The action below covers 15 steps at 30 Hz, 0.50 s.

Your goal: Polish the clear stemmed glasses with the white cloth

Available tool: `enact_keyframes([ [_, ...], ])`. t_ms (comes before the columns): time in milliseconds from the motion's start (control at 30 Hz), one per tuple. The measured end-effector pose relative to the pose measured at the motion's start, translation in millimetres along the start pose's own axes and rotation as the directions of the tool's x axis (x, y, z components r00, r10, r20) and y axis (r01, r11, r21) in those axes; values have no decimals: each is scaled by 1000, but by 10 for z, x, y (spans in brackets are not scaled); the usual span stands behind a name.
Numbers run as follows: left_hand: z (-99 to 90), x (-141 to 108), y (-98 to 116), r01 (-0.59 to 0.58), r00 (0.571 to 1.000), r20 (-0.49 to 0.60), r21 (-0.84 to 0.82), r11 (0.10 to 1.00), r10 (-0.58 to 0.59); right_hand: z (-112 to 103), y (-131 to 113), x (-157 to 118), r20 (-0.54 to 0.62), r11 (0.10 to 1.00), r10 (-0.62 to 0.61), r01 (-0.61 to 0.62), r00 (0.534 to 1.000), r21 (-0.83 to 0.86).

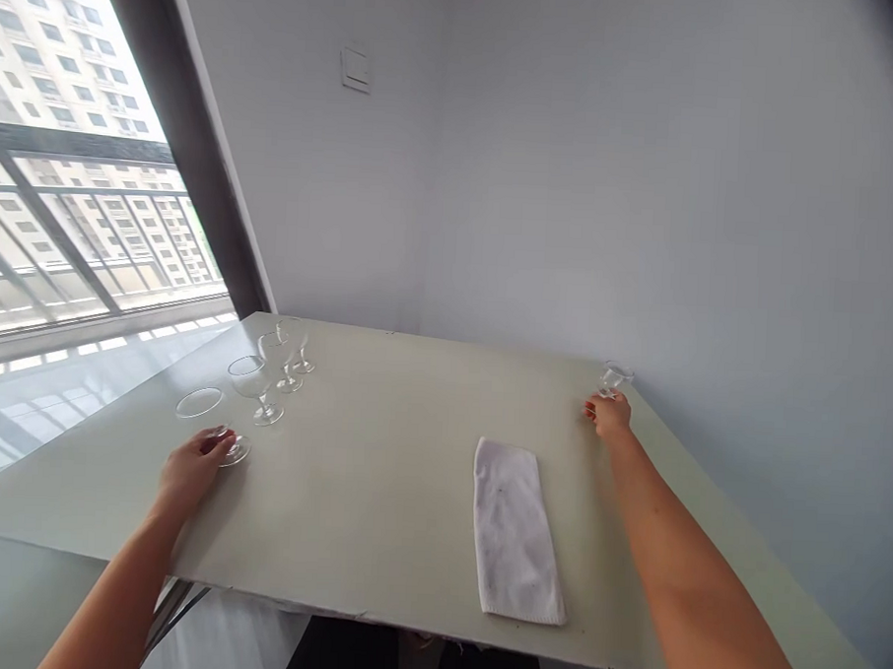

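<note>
At the left end of the table, my left hand (195, 467) is closed on the stem of a clear wine glass (235, 451), which stands upright with its foot on the tabletop. Just behind it a second wine glass (267, 411) stands in a row with others, such as a third wine glass (290, 381) farther back. Over at the far right edge, my right hand (609, 413) has its fingers closed low on another clear glass (615, 375), partly hidden by the hand.
A folded white cloth (518, 535) lies on the pale table (381, 470), right of the middle. Grey-white walls (572, 182) meet behind the table. To the left is a window (90, 191) with a railing outside. A switch (355, 69) is on the wall.
</note>
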State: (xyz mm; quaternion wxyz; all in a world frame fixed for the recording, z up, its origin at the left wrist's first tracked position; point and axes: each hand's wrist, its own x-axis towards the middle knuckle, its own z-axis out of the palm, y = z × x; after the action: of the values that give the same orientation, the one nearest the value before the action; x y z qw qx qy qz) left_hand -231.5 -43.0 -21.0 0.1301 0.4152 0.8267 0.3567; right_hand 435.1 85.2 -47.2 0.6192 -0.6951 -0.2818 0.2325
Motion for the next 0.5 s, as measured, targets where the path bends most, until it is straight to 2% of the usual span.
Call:
enact_keyframes([
  [167,5,-9,-34,-56,998,34,-101,993,60,140,-69,-127,40,996,84,-86,996,31],
  [233,-22,-34,-61,-56,998,-19,-99,994,54,212,-151,-222,93,995,73,-79,993,58],
  [267,-42,-64,-72,-66,992,-113,-87,994,56,251,-208,-290,119,995,62,-71,991,72],
  [300,-61,-111,-75,-85,967,-247,-72,994,65,292,-274,-380,152,994,43,-57,987,88],
  [367,-78,-258,-44,-142,845,-527,-53,988,93,383,-430,-641,263,992,-14,-19,965,121],
  [400,-68,-358,-3,-175,789,-607,-65,982,101,435,-514,-819,343,990,-54,6,938,140],
  [433,-42,-472,60,-212,771,-627,-95,973,107,491,-596,-1030,448,988,-89,20,889,155],
  [467,-2,-599,144,-248,802,-585,-145,958,119,551,-675,-1269,541,987,-108,24,834,160],
  [500,50,-735,246,-275,861,-489,-215,937,140,613,-746,-1532,622,986,-121,23,773,162],
])
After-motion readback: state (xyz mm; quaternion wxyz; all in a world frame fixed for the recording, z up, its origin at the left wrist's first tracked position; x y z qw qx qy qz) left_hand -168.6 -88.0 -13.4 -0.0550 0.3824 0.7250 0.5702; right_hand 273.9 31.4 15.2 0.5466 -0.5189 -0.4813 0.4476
